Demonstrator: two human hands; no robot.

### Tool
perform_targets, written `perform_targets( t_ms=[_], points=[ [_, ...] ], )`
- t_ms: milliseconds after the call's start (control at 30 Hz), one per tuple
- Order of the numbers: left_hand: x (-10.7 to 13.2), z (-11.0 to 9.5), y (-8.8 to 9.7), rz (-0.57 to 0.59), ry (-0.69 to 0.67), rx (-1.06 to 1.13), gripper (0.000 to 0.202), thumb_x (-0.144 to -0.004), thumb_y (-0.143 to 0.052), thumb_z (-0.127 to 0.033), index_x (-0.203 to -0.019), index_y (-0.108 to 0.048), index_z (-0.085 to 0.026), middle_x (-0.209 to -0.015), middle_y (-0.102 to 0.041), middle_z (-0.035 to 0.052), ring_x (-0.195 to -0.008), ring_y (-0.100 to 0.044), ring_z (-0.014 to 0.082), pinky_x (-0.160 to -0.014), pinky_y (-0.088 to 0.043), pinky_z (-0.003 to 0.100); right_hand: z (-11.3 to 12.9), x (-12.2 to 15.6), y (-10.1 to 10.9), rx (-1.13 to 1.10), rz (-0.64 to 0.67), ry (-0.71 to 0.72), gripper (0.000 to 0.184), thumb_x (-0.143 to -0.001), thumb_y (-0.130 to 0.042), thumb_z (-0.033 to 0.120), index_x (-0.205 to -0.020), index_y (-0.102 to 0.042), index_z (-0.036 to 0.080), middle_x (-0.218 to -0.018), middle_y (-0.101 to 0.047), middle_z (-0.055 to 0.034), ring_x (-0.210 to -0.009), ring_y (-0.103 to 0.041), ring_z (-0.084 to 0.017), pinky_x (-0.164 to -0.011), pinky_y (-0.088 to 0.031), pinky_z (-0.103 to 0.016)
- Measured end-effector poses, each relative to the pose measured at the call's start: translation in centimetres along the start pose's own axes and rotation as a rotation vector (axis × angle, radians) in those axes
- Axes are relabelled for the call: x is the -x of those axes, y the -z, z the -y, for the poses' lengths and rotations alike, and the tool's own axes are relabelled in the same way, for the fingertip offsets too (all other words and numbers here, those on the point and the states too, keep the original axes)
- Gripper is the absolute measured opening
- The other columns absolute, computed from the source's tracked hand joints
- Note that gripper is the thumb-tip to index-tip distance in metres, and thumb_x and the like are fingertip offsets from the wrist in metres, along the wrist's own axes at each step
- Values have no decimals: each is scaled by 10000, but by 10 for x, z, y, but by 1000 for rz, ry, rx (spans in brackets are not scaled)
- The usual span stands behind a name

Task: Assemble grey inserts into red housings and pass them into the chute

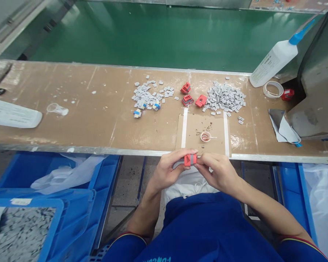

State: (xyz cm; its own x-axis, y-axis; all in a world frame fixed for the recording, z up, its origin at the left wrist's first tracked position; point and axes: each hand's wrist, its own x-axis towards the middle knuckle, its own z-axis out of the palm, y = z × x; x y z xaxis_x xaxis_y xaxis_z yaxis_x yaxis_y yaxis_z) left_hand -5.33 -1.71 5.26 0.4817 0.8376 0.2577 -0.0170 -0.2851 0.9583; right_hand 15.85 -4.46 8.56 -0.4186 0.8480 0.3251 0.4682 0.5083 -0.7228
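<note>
A small red and grey plastic block (pixel 190 160) is held just in front of the bench's front edge. Thumb and fingers of my left hand (pixel 168 169) grip its left side. My right hand (pixel 217 169) is closed at the block's right side, fingertips pressed against it; whether a smaller piece is between them is hidden. Just beyond my hands, a small cup (pixel 206 137) with reddish contents and a thin white stick stands on a taped cardboard sheet (pixel 191 127). Farther back are several similar red blocks (pixel 187 100) beside a heap of small grey pieces (pixel 224 97).
Another spread of grey pieces (pixel 149 94) lies left of centre, with blue-and-cream blocks (pixel 137 113). At right are a white bottle (pixel 274 63), a tape roll (pixel 273 89) and a metal box (pixel 317 80). Blue crates (pixel 79 203) stand below the bench. A green conveyor belt (pixel 153 36) runs behind.
</note>
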Motion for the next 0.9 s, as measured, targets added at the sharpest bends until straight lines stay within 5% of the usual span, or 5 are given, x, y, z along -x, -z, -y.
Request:
perform_targets(
  t_ms=[200, 633, 733, 800, 900],
  points=[
    [2, -7, -4, -42, 96, 119, 360, -987, -699, -342, -1319, -708, -204, -1279, -772, 125, -1094, -770, 236, -946, -616, 309, 8, -2, 5, -10, -17, -12, 120, -1030, -537, 172, -920, -573, 202, -764, -665, -13, -646, -587, -125, -629, -440, -228],
    [-6, -7, -11, -5, 139, 3, 460, -981, -676, -470, -1355, -681, -203, -1304, -755, 152, -1159, -745, 279, -1012, -597, 367, 2, -4, 5, -18, -95, -46, 183, -951, -483, 147, -802, -432, 239, -648, -544, 34, -537, -482, -105, -535, -341, -212],
    [-39, -14, -7, 219, 98, -27, 573, -949, -703, -519, -1430, -624, -219, -1356, -731, 156, -1158, -747, 290, -1022, -599, 380, 4, 13, 24, -4, -193, -102, 190, -912, -514, 128, -782, -429, 238, -632, -545, 46, -523, -483, -96, -530, -345, -210],
    [-76, -15, 5, 246, 72, -134, 569, -931, -699, -559, -1391, -646, -228, -1334, -745, 126, -1119, -754, 286, -995, -608, 374, -4, 37, 45, 18, -285, -211, 183, -882, -543, 139, -763, -444, 235, -623, -554, 47, -522, -496, -95, -535, -363, -209],
    [-142, 6, 29, -113, 169, -495, 341, -958, -631, -491, -1178, -708, -243, -1187, -784, 38, -1113, -732, 272, -1026, -575, 391, -27, 87, 83, -26, -458, -523, 176, -865, -595, 223, -729, -483, 227, -596, -562, 41, -514, -512, -96, -518, -383, -205]
  ],
)
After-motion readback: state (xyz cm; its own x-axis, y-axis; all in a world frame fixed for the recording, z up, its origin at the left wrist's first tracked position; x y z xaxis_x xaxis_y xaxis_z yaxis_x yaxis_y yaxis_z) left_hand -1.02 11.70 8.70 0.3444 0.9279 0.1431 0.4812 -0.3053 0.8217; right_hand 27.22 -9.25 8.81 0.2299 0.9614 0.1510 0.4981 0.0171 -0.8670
